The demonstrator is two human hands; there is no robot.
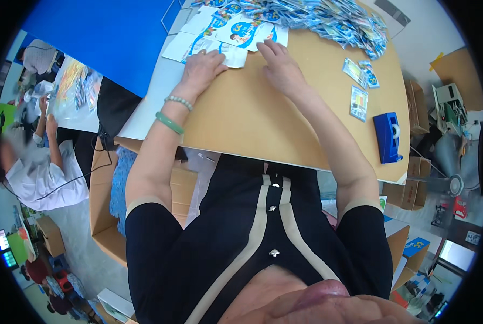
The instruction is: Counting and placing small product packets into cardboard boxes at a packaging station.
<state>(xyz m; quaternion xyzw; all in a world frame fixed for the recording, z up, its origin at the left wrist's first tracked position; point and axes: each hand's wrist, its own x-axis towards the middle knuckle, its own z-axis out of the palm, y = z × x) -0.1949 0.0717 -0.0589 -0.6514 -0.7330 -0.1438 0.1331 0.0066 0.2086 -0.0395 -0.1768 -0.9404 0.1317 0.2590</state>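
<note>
My left hand (201, 67) rests palm down on the tan table (252, 124), its fingers on the near edge of a white and blue printed paper bag (209, 46) that lies flat. My right hand (279, 65) presses its fingertips on the same stack of flat bags (247, 33) a little to the right. Both hands lie flat with fingers together and grip nothing. A bead bracelet and a green bangle (169, 122) sit on my left wrist.
A heap of small blue and white sachets (333, 19) covers the table's far right. Three loose sachets (360, 86) and a blue tape dispenser (387, 137) lie at the right. A blue board (101, 32), cardboard boxes (104, 205) and a seated person (36, 173) are to the left.
</note>
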